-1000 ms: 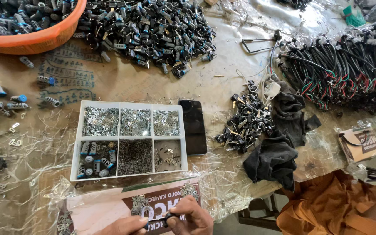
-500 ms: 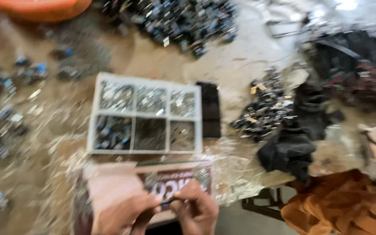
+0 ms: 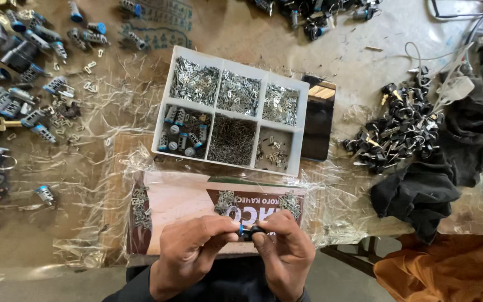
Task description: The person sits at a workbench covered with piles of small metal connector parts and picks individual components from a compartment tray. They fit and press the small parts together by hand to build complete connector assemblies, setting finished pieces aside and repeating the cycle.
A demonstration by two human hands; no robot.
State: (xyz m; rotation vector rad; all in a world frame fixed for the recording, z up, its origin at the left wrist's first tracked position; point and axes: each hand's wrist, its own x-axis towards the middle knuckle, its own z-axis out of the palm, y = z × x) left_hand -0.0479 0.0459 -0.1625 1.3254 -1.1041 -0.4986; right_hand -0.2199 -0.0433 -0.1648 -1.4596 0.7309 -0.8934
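Observation:
Both hands meet low in the head view, pinching one small lock cylinder, dark with a blue end. My left hand grips its left side with thumb and fingers. My right hand holds the dark right end. They hover over a flat cardboard box with a dark red printed band. Just beyond the box sits a white compartment tray holding small metal plates, fine springs and several blue-capped cylinders.
Loose blue-and-metal lock cylinders lie scattered at the left. A pile of black-headed keys lies at the right, beside black cloth. A dark phone rests next to the tray. Crinkled clear plastic covers the bench; orange fabric hangs at lower right.
The view has tilted down and shifted, so my hands now sit higher in the frame. Both hands still hold the small cylinder over the cardboard box.

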